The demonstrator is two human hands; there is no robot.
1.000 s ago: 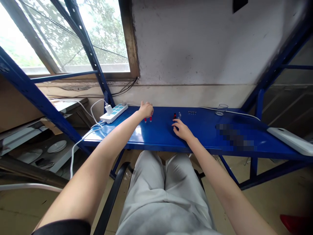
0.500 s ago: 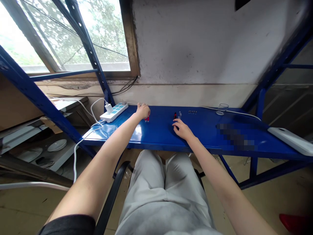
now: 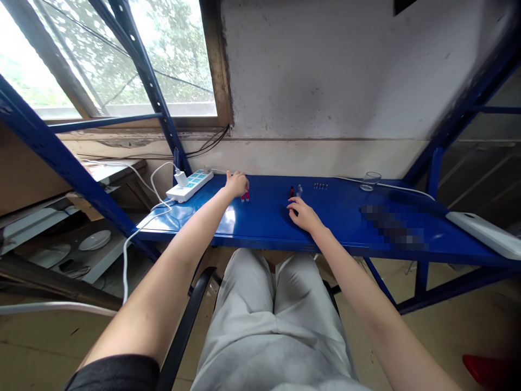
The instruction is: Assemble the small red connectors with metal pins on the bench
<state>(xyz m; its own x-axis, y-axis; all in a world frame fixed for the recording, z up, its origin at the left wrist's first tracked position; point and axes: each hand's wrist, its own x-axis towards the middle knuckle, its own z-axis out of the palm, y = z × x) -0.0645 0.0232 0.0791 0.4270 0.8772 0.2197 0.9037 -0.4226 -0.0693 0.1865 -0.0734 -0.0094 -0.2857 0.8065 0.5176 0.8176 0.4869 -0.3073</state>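
A seated person's left hand closes its fingers over two small red pieces near the back edge of a blue shelf. The right hand rests open, fingers spread, just before a red-and-black piece.

The blue shelf is painted sheet metal, smooth and glossy, mirroring the window light. The power strip is glossy white plastic. The small red pieces look like smooth plastic. The drinking glass is clear glass. The wall is matt, rough, stained plaster. The trousers are soft matt grey cloth.
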